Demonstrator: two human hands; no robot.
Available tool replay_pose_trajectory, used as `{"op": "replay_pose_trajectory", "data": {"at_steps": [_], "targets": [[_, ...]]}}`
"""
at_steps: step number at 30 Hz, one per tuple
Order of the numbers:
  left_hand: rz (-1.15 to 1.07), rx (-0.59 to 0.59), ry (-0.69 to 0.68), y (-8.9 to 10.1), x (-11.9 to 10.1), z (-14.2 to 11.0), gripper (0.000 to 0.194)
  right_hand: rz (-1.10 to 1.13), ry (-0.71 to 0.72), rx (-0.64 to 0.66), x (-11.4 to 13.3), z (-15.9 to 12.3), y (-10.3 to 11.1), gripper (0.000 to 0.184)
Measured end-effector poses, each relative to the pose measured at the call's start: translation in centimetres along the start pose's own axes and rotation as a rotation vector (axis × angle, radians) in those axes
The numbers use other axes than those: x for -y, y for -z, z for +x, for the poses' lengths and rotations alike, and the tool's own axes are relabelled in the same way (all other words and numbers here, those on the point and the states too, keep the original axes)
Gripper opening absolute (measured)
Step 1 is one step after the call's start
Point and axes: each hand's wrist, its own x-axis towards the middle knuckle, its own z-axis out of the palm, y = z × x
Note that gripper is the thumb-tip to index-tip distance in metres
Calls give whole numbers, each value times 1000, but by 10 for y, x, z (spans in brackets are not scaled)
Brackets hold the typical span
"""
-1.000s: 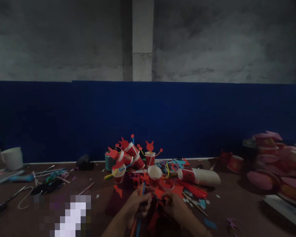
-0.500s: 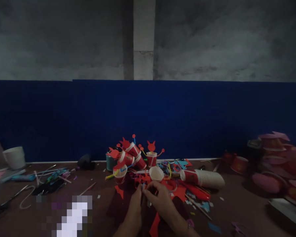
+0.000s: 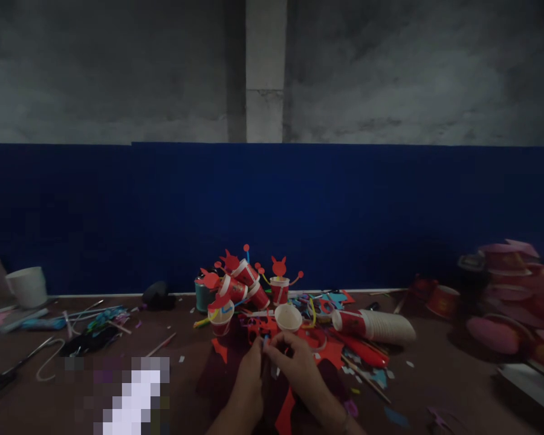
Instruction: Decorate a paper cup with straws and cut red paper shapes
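Observation:
My left hand (image 3: 252, 367) and my right hand (image 3: 294, 361) meet low in the middle, both closed in a pinch. Between their fingertips shows a small light-blue piece (image 3: 266, 341), too small to make out its kind; the fingers hide the rest. Just beyond the fingertips stands an open paper cup (image 3: 288, 318), with red paper scraps (image 3: 256, 328) around it. Behind it, a red paper cup figure (image 3: 279, 290) stands upright with an eared head and bent arms. Several similar cup figures (image 3: 234, 289) lie heaped to its left.
A stack of paper cups (image 3: 378, 326) lies on its side at right, near a red pencil-case-like item (image 3: 365, 351) and a thin stick (image 3: 367, 379). Purple scissors (image 3: 439, 417) lie front right. A white mug (image 3: 27, 287) stands far left; pink and red cup items (image 3: 510, 302) pile up far right.
The hands stay together in almost the same place, with only a slight shift of the fingers around the light-blue piece. The view has tilted very slightly. Nothing else has visibly moved.

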Motion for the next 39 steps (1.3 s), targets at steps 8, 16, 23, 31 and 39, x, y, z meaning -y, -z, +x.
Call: {"op": "replay_pose_trajectory", "data": {"at_steps": [8, 16, 23, 31, 39], "targets": [[182, 220, -184, 3, -20, -23, 43, 60, 17, 31, -9, 2, 2, 17], [174, 358, -25, 2, -16, -20, 42, 274, -48, 176, -19, 10, 13, 26], [175, 301, -64, 5, -18, -17, 37, 400, -112, 112, -20, 13, 25, 33], [235, 252, -169, 5, -15, -15, 40, 373, -105, 111, -15, 9, 21, 40], [90, 289, -98, 14, -22, -11, 33, 480, -182, -5, -10, 8, 24, 39]]}}
